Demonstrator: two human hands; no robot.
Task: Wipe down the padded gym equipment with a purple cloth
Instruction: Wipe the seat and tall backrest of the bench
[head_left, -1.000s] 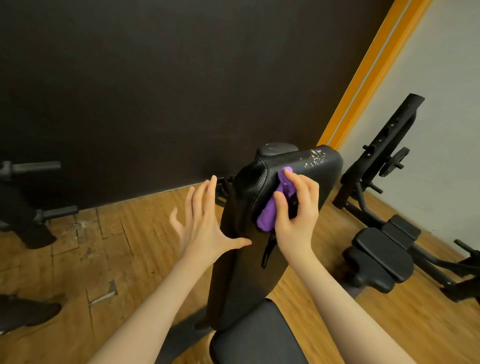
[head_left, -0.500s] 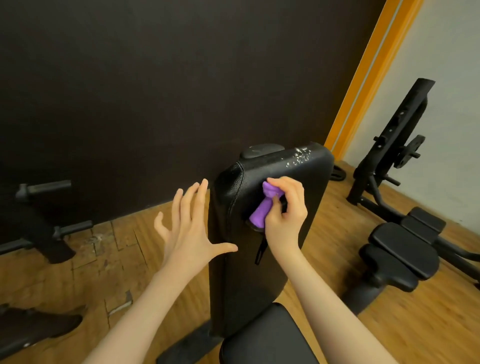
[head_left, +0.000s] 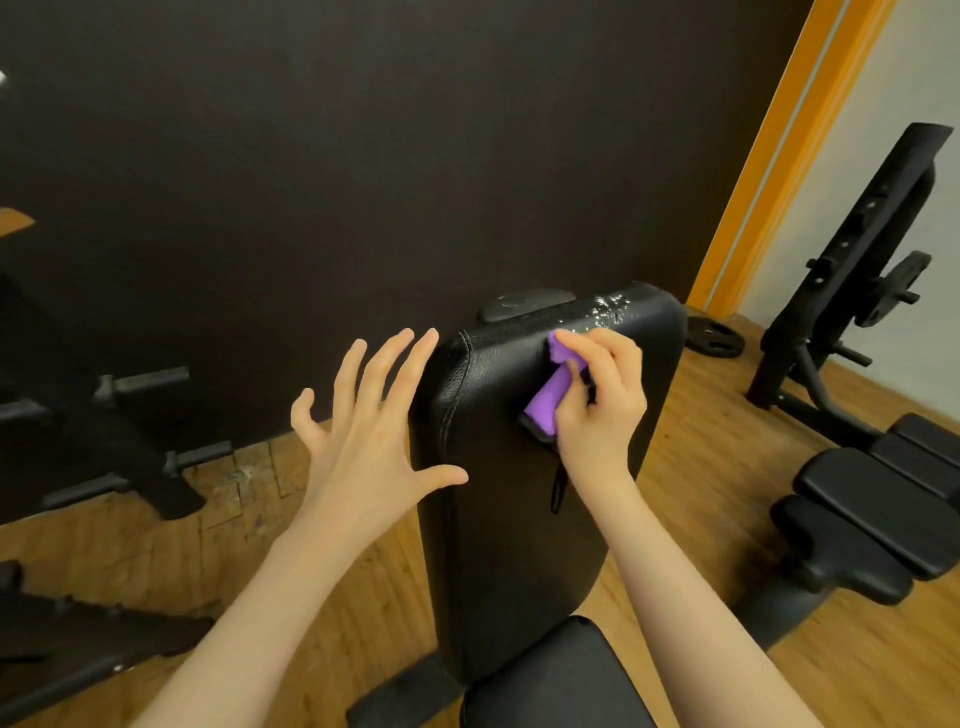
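Dark wall (head_left: 311, 156) fills most of what I see, with a wooden floor (head_left: 691, 467) under it and an orange strip (head_left: 769, 156) running up the corner to my right. Another bench (head_left: 872, 493) stands well apart on that side, and a rack with pegs (head_left: 130, 405) sits on the floor to my left.

Straight ahead, the upright back pad (head_left: 519, 519) of the bench I am working on rises from the seat pad (head_left: 561, 680) near my body. I judge the job to be at an early or middle stage: white flecks (head_left: 608, 309) (dust or dried droplets, I cannot tell which) lie on the pad's top edge just above my cloth, so that edge is not clean yet. Whether the long face below has been wiped I cannot say, since nothing on it shows either way. The seat pad and the other bench look untouched, though that is only my guess.

My left hand (head_left: 363, 436) hovers with fingers spread wide beside the pad's left edge, holding nothing; I cannot tell if the fingertips touch the seam. My right hand (head_left: 602, 405) has its fingers curled around the purple cloth (head_left: 545, 405), bunched small and pressed against the upper part of the pad's face.
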